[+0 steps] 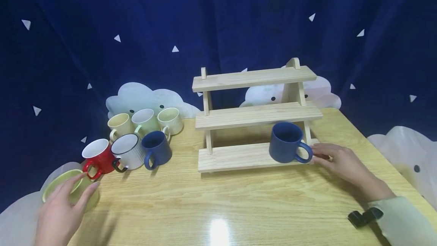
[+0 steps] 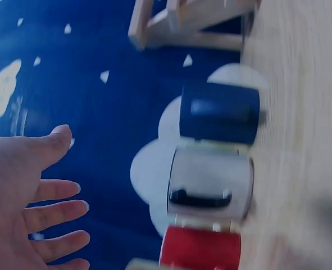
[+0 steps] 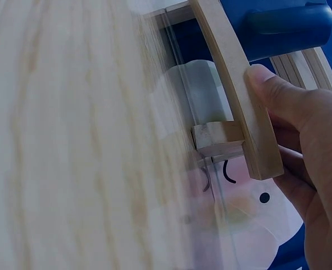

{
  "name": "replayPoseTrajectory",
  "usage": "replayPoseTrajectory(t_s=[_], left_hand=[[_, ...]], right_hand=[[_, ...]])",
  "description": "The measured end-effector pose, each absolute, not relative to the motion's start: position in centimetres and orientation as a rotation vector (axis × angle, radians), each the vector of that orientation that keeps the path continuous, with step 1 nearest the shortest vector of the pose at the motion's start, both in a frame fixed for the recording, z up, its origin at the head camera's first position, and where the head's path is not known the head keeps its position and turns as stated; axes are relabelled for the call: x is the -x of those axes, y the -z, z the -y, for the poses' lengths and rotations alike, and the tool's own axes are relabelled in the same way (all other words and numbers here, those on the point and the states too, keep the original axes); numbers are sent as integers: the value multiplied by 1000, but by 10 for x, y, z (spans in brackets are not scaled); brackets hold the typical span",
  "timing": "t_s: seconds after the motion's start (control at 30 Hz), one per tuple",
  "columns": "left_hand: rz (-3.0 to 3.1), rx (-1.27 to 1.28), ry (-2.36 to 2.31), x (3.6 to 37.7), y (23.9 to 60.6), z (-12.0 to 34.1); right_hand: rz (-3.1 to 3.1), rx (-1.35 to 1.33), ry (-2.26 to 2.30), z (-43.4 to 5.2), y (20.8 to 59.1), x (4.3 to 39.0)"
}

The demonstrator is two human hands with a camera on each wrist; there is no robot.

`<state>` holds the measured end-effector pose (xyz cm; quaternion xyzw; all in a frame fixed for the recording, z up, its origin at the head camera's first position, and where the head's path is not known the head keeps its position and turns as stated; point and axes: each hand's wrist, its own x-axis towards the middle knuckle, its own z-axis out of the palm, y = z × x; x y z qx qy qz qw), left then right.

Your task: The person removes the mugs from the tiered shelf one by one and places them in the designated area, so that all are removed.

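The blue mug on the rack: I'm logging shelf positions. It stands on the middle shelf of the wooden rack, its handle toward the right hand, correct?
Not quite. The head view shows the blue mug on the bottom shelf of the wooden rack, not the middle one. Its handle does point toward the right hand.

Pale wooden rack (image 1: 256, 115), glossy wood-grain table (image 1: 239, 208), matt blue mug (image 1: 286, 142) — ceramic

Head cam: high, looking forward and down over the whole table (image 1: 239, 200), rack (image 1: 256, 117) centred. Left wrist cam: low, rolled sideways, close on mugs (image 2: 210, 185). Right wrist cam: very close on rack (image 3: 239, 95) end. All share the tabletop.
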<state>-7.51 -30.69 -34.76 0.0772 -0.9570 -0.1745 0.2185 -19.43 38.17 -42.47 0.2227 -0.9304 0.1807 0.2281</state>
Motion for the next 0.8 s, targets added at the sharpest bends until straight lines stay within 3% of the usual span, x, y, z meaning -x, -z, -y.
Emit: replayPoseTrajectory(t_s=[0.8], left_hand=[[2546,549,561,140,344,164]], right_hand=[[2556,-629,-515,-380,425,195]])
